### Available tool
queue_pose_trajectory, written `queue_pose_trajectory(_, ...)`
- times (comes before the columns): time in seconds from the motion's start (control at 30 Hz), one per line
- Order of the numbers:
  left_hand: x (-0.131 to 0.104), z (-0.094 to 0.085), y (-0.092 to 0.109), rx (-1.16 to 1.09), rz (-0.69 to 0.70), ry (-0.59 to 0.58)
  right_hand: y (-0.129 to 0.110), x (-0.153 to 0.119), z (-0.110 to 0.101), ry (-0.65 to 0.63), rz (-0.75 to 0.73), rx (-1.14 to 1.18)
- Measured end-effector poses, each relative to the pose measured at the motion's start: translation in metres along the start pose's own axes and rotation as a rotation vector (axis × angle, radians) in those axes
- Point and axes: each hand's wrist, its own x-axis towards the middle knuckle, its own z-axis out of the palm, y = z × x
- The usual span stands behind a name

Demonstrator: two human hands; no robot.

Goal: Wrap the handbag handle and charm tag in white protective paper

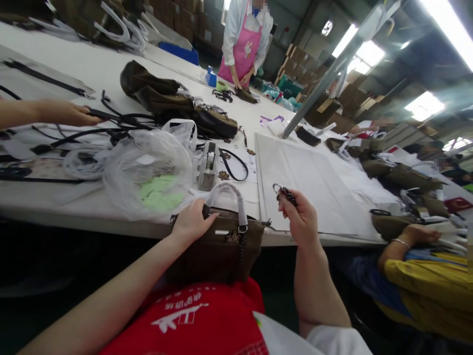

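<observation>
A dark brown handbag [221, 259] rests against the table's front edge, close to my body. Its handle [232, 190] stands up in an arch, wrapped in clear plastic. My left hand [192, 222] is closed on the bag's top edge by the left foot of the handle. From the right foot of the handle hangs a dark braided cord [242, 244], beside a patterned flower charm [232, 237]. Raised to the right of the bag, my right hand [301, 217] pinches a dark braided cord charm [288, 195] with a metal ring at its end.
A tape dispenser [208, 167] and a plastic bag [148, 167] with green slips lie beyond the handbag. Brown bags [177, 101] are heaped farther back. Another person's hand [76, 112] holds black straps at left. Co-workers stand across and to the right. A metal post [325, 74] rises from the table.
</observation>
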Motion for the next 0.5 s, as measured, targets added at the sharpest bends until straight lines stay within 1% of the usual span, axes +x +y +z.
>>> queue_pose_trajectory(0.07, -0.017, -0.009, 0.005, -0.108, 0.094, 0.181, -0.002, -0.032, 0.013, -0.156, 0.181, 0.249)
queue_pose_trajectory(0.1, -0.027, -0.016, 0.008, -0.169, 0.148, 0.236, -0.002, -0.045, 0.022, -0.241, 0.270, 0.368)
queue_pose_trajectory(0.13, -0.036, -0.022, 0.012, -0.237, 0.203, 0.239, -0.001, -0.057, 0.032, -0.324, 0.353, 0.473)
queue_pose_trajectory(0.17, -0.044, -0.028, 0.016, -0.316, 0.249, 0.183, 0.000, -0.067, 0.042, -0.397, 0.428, 0.561)
queue_pose_trajectory(0.23, -0.057, -0.036, 0.022, -0.504, 0.283, -0.040, 0.001, -0.080, 0.062, -0.501, 0.545, 0.678)
queue_pose_trajectory(0.3, -0.065, -0.036, 0.025, -0.675, 0.235, -0.257, 0.002, -0.085, 0.076, -0.543, 0.619, 0.729)
queue_pose_trajectory(0.33, -0.067, -0.034, 0.024, -0.737, 0.196, -0.326, 0.003, -0.086, 0.081, -0.553, 0.643, 0.745)
queue_pose_trajectory(0.4, -0.071, -0.029, 0.021, -0.822, 0.124, -0.383, 0.004, -0.087, 0.086, -0.570, 0.679, 0.774)
queue_pose_trajectory(0.5, -0.074, -0.022, 0.016, -0.904, 0.050, -0.402, 0.008, -0.086, 0.088, -0.582, 0.713, 0.822)
